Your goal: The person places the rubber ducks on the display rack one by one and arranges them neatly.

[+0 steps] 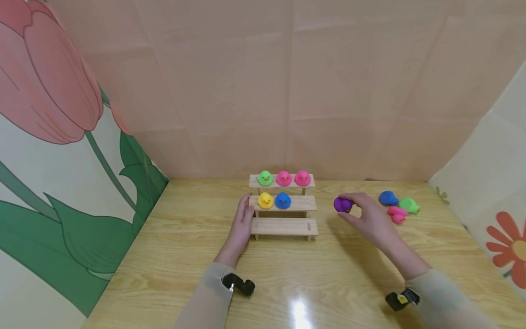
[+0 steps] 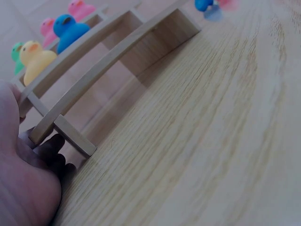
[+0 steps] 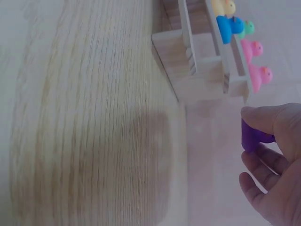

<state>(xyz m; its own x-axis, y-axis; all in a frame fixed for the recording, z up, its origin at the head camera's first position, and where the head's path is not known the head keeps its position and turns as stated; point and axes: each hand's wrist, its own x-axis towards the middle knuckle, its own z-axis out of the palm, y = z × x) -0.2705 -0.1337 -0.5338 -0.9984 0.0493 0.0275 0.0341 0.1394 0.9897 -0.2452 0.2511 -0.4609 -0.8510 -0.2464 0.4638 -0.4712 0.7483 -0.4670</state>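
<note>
A three-step wooden display rack [image 1: 284,226] stands on the table. On its top step sit a green duck [image 1: 265,178], a pink duck [image 1: 283,178] and a second pink duck [image 1: 302,178]. The middle step bears a yellow duck [image 1: 265,200] and a blue duck [image 1: 282,200], leaving its right part bare; the bottom step carries nothing. My left hand [image 1: 241,224] holds the rack by its left end, fingers [image 2: 51,148] curled in by the leg. To the right of the rack, my right hand [image 1: 370,217] pinches a purple duck [image 3: 254,136] between thumb and fingertips, above the table.
Beyond my right hand lie a loose blue duck [image 1: 388,198], a green duck [image 1: 408,205] and pink ducks [image 1: 397,214] close together on the wooden table [image 1: 189,228]. A pinkish backdrop [image 1: 230,91] rises behind the rack, with flower-printed panels [image 1: 497,160] at both sides.
</note>
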